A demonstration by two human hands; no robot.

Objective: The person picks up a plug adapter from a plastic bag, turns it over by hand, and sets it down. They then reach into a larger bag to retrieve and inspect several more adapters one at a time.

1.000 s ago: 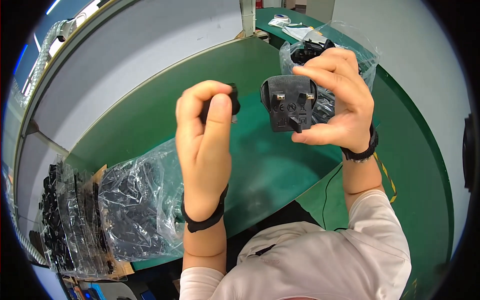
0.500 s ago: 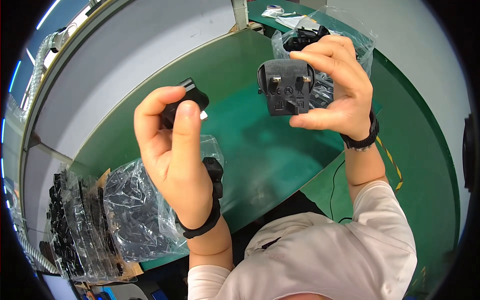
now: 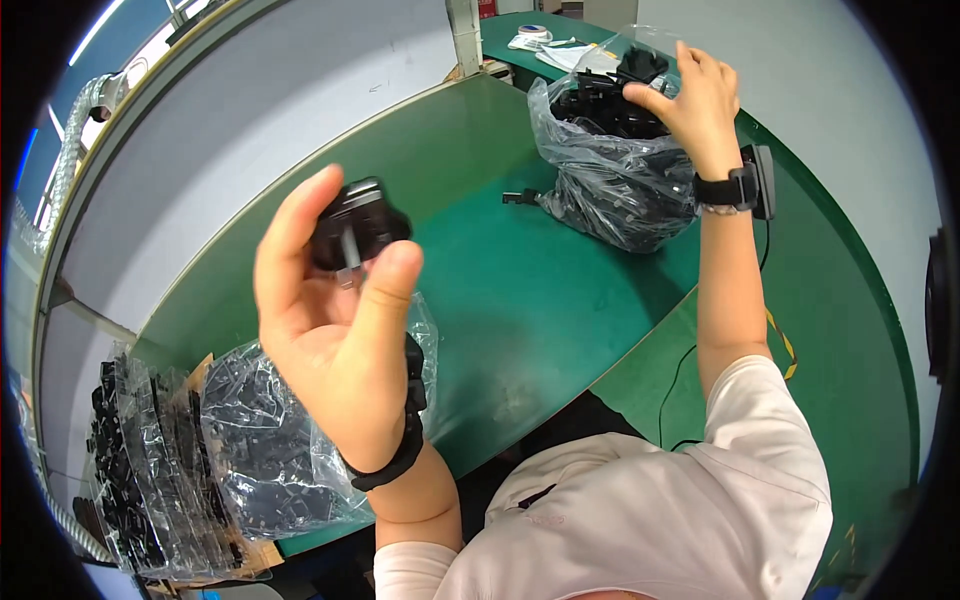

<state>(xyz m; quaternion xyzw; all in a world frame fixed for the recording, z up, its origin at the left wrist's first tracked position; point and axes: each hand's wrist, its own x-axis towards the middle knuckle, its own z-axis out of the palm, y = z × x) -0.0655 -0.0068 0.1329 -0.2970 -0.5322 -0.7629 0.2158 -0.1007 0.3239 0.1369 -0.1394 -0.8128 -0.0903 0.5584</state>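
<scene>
My left hand (image 3: 335,330) is raised over the table's left side, thumb and fingers closed around a small black plug (image 3: 365,222) with a metal prong; its far side is hidden. At the far right, my right hand (image 3: 705,105) has its thumb and fingers apart above an open clear plastic bag (image 3: 625,205) full of black plug pieces. A black three-pin plug head (image 3: 643,66) sits at the bag's top, just left of those fingers, apparently let go.
Clear bags of black parts (image 3: 270,450) stand packed at the near left. A small black piece (image 3: 520,197) lies on the green table (image 3: 490,290) beside the far bag. A tape roll (image 3: 533,32) and papers are at the back. A pale partition (image 3: 270,110) borders the left.
My right hand has moved away and upward to the far bag, and the three-pin plug it held is now at the bag's top. My left hand has turned its plug and lowered slightly.
</scene>
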